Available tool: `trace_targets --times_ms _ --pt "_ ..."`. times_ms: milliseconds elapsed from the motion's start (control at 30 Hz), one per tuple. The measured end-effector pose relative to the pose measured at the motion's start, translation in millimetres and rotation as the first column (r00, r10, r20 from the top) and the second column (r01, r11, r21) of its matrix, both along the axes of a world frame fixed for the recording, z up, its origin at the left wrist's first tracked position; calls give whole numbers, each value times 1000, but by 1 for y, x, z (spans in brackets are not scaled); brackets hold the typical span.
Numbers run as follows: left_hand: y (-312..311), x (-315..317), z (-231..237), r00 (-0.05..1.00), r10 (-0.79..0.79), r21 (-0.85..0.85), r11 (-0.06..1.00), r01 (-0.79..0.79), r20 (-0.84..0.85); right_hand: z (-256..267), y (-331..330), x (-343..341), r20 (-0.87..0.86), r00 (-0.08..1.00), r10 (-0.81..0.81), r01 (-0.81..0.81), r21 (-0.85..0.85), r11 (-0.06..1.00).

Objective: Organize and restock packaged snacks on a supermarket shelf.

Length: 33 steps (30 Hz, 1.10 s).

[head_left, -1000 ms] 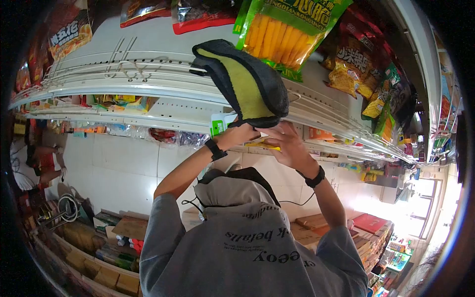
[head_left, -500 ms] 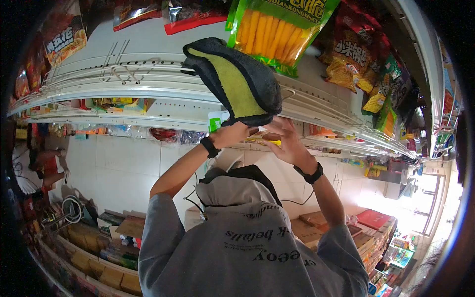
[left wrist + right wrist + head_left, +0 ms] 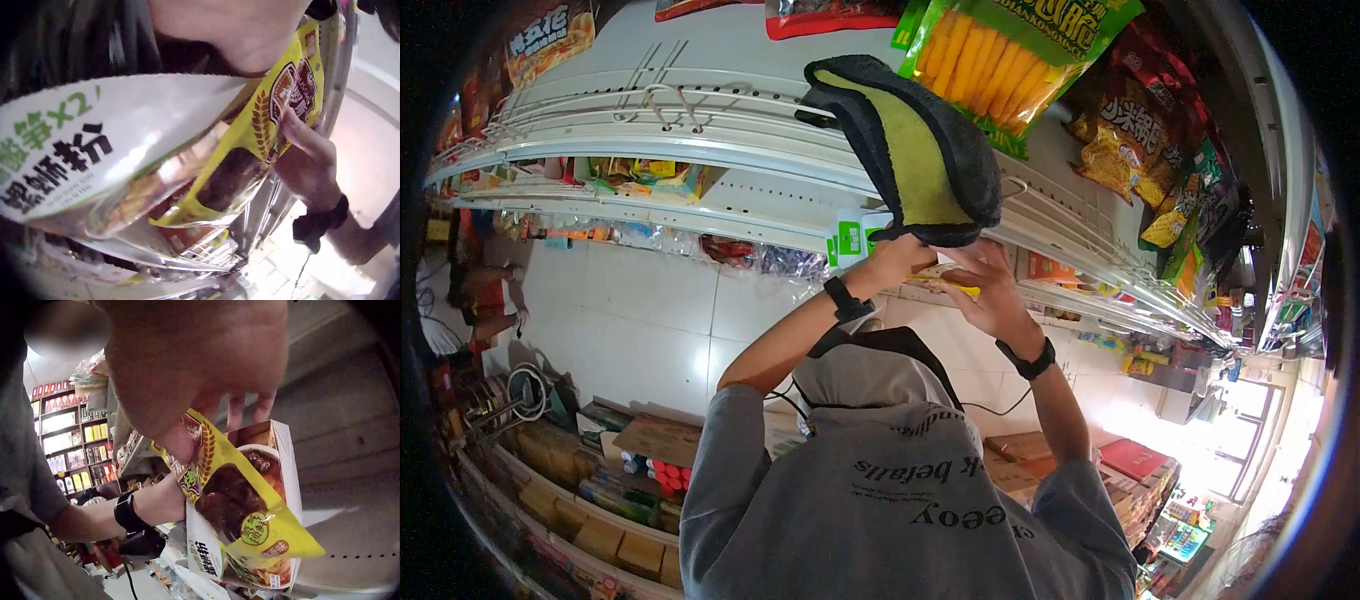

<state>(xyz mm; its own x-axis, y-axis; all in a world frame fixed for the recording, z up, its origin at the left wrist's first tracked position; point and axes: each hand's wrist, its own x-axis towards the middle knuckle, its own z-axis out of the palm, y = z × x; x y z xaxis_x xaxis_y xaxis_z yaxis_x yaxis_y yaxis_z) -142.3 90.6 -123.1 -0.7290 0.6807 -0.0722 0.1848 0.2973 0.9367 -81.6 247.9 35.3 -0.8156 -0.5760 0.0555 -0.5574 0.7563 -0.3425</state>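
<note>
Between the two hands, in front of the far shelf [image 3: 700, 60], a yellow packet [image 3: 234, 494] lies slantwise against the bowl-printed face of a white box [image 3: 144, 131]. The packet's long axis runs on a diagonal: the end with the brown emblem and wheat ear is uppermost and on the near side, while the free end points down and towards the far side. The box's printed face stands roughly upright behind it, tilted a little, its white panel carrying green and black lettering. The right hand [image 3: 998, 310] pinches the packet's emblem end, thumb laid across the front and fingers reaching behind, nearly straight. The left hand [image 3: 900, 262] is bent in at the left, beside the packet and the box; its fingertips are hidden, so how far it is closed and which of the two it grips cannot be told. Each wrist wears a black band [image 3: 1030, 360]. From the head view, a dark pad with a yellow-green strip [image 3: 925, 165] covers much of the space over the hands. Beyond it on the shelf lies a green bag of orange sticks [image 3: 990, 75], with snack bags [image 3: 1120, 140] further right.
</note>
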Motion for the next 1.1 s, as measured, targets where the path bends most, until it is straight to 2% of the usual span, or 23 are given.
trace_targets --times_ms 67,100,167,200,267,300,333,367,400,467,533,567,700,767,900,967,1033,1100 --pt "4 0 26 990 137 -91 987 -135 17 1 0 5 -43 999 -16 16 -9 1000" --pt "5 1 34 989 143 -91 986 -140 22 2 0 8 -38 999 -10 10 -8 1000" --pt "7 5 48 993 98 22 995 -97 -59 5 0 15 15 992 -127 128 -61 990" --pt "8 6 55 993 106 23 994 -105 -50 5 3 17 24 993 -119 120 -58 991" --pt "14 9 64 988 90 -34 995 -95 -124 7 12 21 -49 994 -101 104 58 993" --pt "19 11 63 974 111 -6 993 -114 -200 3 19 22 -67 995 -75 79 56 995" --pt "24 14 59 975 121 -2 992 -124 -188 1 23 23 -56 996 -65 69 61 996" --pt "30 15 55 898 226 94 974 -206 -378 0 27 24 -58 995 -82 85 51 995" --pt "34 16 55 772 331 201 943 -264 -542 -1 31 26 -61 993 -100 103 41 994" --pt "40 16 54 807 313 215 948 -234 -501 -5 41 30 -59 991 -121 125 60 990" --pt "42 16 55 734 396 370 905 -210 -552 -9 47 32 -29 980 -196 196 7 981" --pt "42 15 54 713 366 328 923 -199 -598 -10 47 32 -26 981 -191 192 12 981" --pt "52 9 42 714 341 319 932 -172 -611 -13 49 34 -54 979 -198 200 46 979" --pt "56 6 39 857 159 137 985 -104 -490 -14 50 36 -52 979 -195 197 46 979" --pt "55 1 48 821 232 200 969 -146 -521 -20 53 42 -6 966 -258 258 10 966" --pt "57 0 45 763 295 221 954 -203 -574 -21 54 42 16 959 -282 282 -19 959" --pt "56 0 49 794 283 221 956 -191 -538 -21 56 40 -77 972 -223 226 44 973" --pt "55 -1 51 820 271 221 958 -181 -504 -17 50 41 -56 969 -239 241 30 970"
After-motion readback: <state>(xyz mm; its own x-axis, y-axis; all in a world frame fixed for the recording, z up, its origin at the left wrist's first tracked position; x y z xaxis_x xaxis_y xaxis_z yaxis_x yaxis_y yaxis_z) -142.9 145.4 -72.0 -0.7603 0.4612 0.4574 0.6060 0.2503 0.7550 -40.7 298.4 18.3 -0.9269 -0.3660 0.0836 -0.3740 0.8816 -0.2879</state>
